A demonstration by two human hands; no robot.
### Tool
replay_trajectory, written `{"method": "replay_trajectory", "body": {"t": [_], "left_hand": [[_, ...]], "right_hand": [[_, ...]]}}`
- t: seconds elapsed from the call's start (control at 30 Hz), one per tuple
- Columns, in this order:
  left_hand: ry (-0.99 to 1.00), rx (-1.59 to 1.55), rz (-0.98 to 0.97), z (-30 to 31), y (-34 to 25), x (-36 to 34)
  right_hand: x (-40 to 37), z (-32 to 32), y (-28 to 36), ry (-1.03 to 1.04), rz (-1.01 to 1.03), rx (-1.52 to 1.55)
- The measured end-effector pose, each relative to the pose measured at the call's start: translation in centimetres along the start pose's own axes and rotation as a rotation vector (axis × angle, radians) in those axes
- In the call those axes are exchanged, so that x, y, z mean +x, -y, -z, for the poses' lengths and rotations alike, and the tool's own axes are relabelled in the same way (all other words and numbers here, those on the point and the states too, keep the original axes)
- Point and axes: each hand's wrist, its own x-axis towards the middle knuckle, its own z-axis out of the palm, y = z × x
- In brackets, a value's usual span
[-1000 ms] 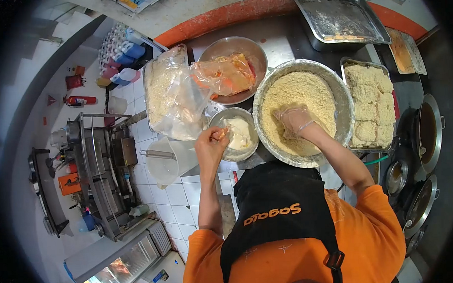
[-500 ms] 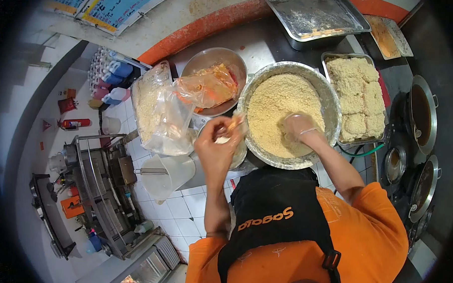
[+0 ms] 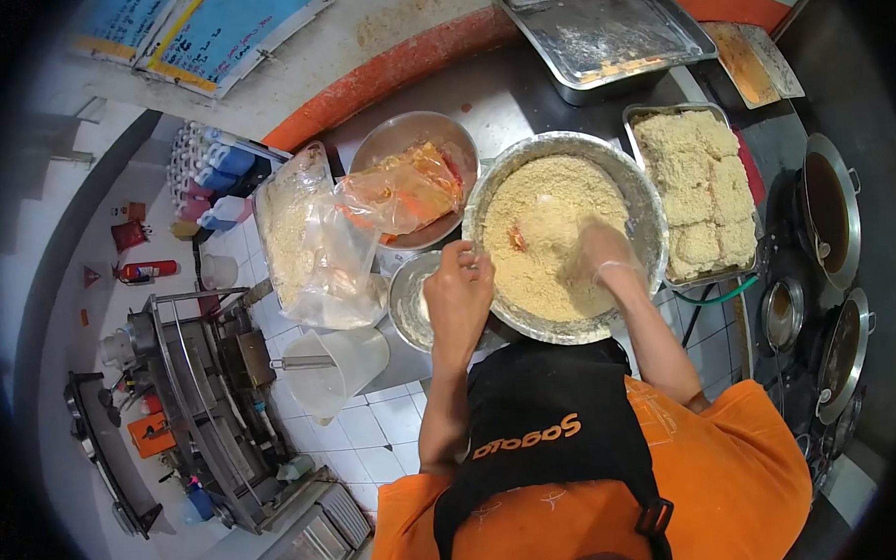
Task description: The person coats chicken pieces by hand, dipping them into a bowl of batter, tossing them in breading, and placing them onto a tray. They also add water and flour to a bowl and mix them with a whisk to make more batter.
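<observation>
A large metal bowl (image 3: 647, 189) holds pale yellow crumbs (image 3: 554, 192). My right hand (image 3: 607, 253), with a clear band at its wrist, is down in the crumbs on the bowl's right side; its fingers are buried. At the bowl's left rim is my left hand (image 3: 461, 280), fingers curled together; what they hold, if anything, is hidden. A small orange-red piece of food (image 3: 517, 239), probably meat, lies partly covered in the crumbs. Below my left hand stands a smaller metal bowl (image 3: 406, 306) with whitish residue.
Right of the large bowl, a tray (image 3: 628, 126) carries crumb-coated pieces (image 3: 697, 192). Behind left, another metal bowl (image 3: 374, 149) holds a plastic bag of orange food (image 3: 405, 193). A crumb bag (image 3: 298, 226) and plastic jug (image 3: 343, 368) stand left. Pans of dark liquid (image 3: 829, 212) are far right.
The orange piece that was in my left hand now lies in the crumbs. My left hand has come down beside the rim, fingers curled. My right hand stays in the crumbs.
</observation>
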Motion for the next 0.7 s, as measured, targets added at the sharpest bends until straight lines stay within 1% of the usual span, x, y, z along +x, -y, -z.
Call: {"method": "replay_trajectory", "body": {"t": [0.03, 0.07, 0.1, 0.13, 0.17, 0.2, 0.23, 0.3, 0.33, 0.4, 0.43, 0.47, 0.5, 0.53, 0.6, 0.63, 0.67, 0.7], "left_hand": [[-0.019, -0.021, 0.069, 0.6, 0.5, -0.3], [-0.022, -0.024, 0.068, 1.4, 0.9, -0.6], [-0.042, -0.062, 0.113, 2.0, 1.2, -1.0], [-0.064, -0.102, 0.165, 2.5, 1.5, -1.2], [-0.051, -0.098, 0.218, 3.0, 1.9, -1.6], [-0.051, -0.098, 0.23, 3.3, 2.7, -2.2], [-0.07, -0.11, 0.255, 3.2, 4.1, -2.6], [-0.09, -0.094, 0.314, 3.4, 5.7, -3.3], [-0.093, -0.101, 0.31, 3.4, 6.4, -3.6], [-0.107, -0.048, 0.351, 3.5, 7.6, -4.5], [-0.115, -0.059, 0.364, 3.7, 7.8, -4.9], [-0.117, -0.059, 0.37, 3.8, 8.3, -5.4], [-0.125, -0.088, 0.356, 3.9, 8.9, -5.8], [-0.134, -0.117, 0.34, 4.0, 9.5, -6.0], [-0.121, -0.076, 0.331, 4.1, 10.3, -6.4], [-0.106, -0.036, 0.324, 4.1, 10.5, -6.4], [-0.1, -0.038, 0.326, 4.3, 10.5, -6.5], [-0.089, -0.05, 0.352, 4.6, 10.2, -6.5]], "right_hand": [[0.9, -1.9, -0.3, -0.003, 0.004, -0.004], [2.4, -5.4, -1.0, -0.08, 0.023, 0.022], [2.5, -5.8, -0.4, -0.158, 0.044, 0.044], [2.8, -5.6, -0.9, -0.158, 0.048, 0.032], [2.4, -5.5, -1.5, -0.204, 0.15, 0.097], [1.9, -5.1, -1.4, -0.25, 0.251, 0.169], [1.8, -5.4, -0.8, -0.248, 0.252, 0.167], [1.7, -5.9, 0.7, -0.146, 0.077, 0.067], [2.5, -6.3, 0.4, -0.153, 0.077, 0.062], [4.2, -7.2, -0.8, -0.275, 0.179, 0.186], [3.1, -5.0, 0.1, -0.27, 0.18, 0.18], [1.0, -1.0, 2.1, -0.212, 0.144, 0.236], [-0.2, 1.2, 3.3, -0.158, 0.107, 0.293], [0.2, 0.6, 3.6, -0.158, 0.109, 0.292], [1.7, -2.5, 3.6, -0.532, 0.465, -0.729], [2.5, -4.4, 3.6, -0.319, 0.458, -0.69], [3.0, -5.6, 2.7, -0.314, 0.453, -0.691], [3.8, -6.3, 1.2, -0.38, 0.492, -0.57]]}}
